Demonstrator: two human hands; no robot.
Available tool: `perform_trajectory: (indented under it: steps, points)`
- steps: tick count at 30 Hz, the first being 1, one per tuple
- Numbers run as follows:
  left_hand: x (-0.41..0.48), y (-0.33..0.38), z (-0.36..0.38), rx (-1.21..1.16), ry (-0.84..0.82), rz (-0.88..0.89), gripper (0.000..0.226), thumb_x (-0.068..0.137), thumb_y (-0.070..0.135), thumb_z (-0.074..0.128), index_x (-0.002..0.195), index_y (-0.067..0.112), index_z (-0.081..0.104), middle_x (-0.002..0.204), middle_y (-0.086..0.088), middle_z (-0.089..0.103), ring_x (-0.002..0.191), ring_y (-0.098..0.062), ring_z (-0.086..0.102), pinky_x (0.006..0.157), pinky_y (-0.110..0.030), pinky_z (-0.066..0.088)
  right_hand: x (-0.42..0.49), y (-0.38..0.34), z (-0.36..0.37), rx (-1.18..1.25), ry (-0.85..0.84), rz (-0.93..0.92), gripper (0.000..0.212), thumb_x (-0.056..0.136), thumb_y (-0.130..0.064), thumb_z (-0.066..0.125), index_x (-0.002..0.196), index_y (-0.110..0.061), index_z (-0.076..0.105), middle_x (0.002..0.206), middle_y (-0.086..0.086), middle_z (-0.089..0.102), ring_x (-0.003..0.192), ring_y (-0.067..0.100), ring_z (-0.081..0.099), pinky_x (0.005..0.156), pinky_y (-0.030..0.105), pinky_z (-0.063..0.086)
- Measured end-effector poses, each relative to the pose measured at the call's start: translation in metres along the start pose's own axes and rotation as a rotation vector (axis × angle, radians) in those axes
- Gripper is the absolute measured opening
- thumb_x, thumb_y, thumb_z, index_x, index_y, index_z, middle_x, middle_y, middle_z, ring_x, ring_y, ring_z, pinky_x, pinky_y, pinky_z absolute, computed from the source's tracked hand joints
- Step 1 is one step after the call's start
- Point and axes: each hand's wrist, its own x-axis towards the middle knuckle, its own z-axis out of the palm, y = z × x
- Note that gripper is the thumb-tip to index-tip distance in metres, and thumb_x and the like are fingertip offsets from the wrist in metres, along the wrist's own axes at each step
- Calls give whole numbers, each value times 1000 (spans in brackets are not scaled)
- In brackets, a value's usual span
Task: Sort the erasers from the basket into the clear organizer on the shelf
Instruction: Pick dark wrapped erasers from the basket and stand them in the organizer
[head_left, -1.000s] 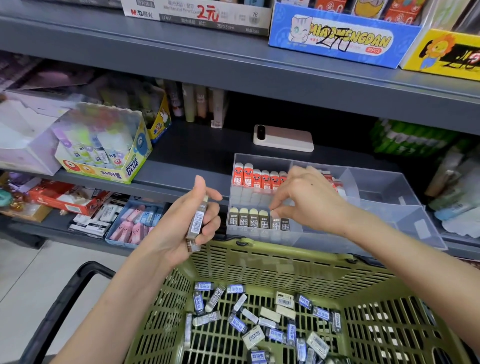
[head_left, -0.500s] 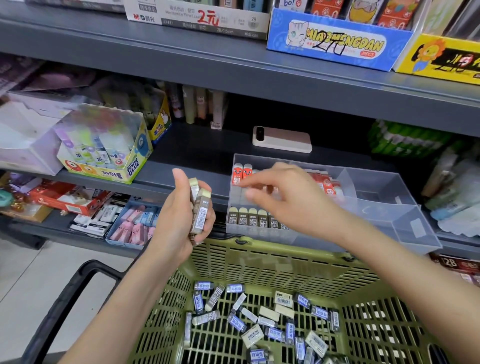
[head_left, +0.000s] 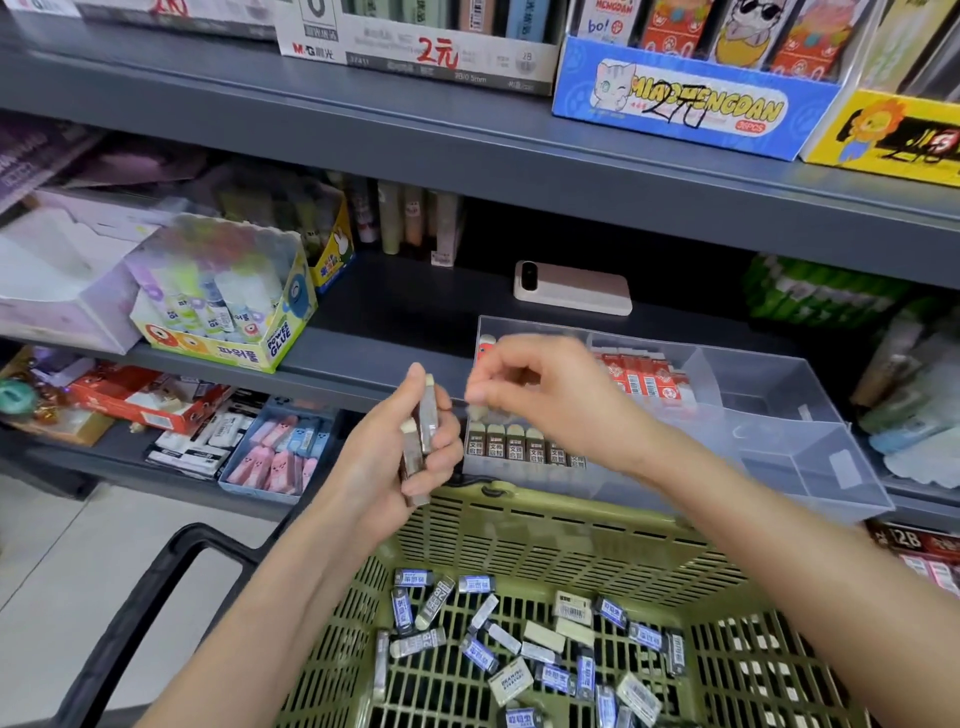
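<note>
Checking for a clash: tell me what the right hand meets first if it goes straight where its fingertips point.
Probably the erasers gripped by the left hand; depth is unclear.

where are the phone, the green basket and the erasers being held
phone (head_left: 571, 288), head view, middle of its pale back
green basket (head_left: 571, 525), head view, far lattice wall
held erasers (head_left: 428, 415), head view, sleeve of the taller one in the left hand (head_left: 379, 467)

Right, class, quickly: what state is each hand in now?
Left hand: closed, gripping a small stack of brown-sleeved erasers.
Right hand: fingers curled as if pinching, but blurred; cannot tell whether it holds anything.
</note>
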Motion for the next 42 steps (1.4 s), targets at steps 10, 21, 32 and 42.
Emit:
perform_trajectory:
  steps: [10, 21, 32, 42]
  points:
    - [1, 3, 1, 43, 92, 108, 35, 94, 40, 42, 85, 7, 49, 55, -2, 47, 41, -10, 43, 26, -14, 24, 0, 17, -9, -193, 16, 203, 10, 88, -18, 62, 85, -18, 73, 62, -14, 62, 55, -2, 55, 63, 19, 46]
    - [-1, 3, 1, 59, 119, 120, 36, 98, 38, 39, 85, 7, 50, 54, -3, 46, 40, -11, 41, 27, -13, 23, -1, 18, 18, -648, -146, 376, 28, 83, -39, 64, 90, -12, 68, 82, 4, 65, 87, 24, 59, 76, 34, 49]
    - [-2, 4, 0, 71, 104, 114, 36, 98, 39, 39, 87, 7, 51, 55, -2, 48, 41, -11, 43, 27, -16, 25, -5, 21, 13, -363, -129, 357, 24, 80, -11, 70, 103, -16, 70, 83, -4, 71, 82, 9, 62, 82, 27, 49]
    - [-2, 4, 0, 65, 106, 114, 36, 98, 38, 39, 86, 7, 51, 55, -2, 48, 42, -11, 43, 27, -15, 26, -4, 31, 9, -592, -281, 299, 17, 76, -25, 76, 83, -25, 60, 72, -14, 44, 80, 12, 45, 68, 23, 34]
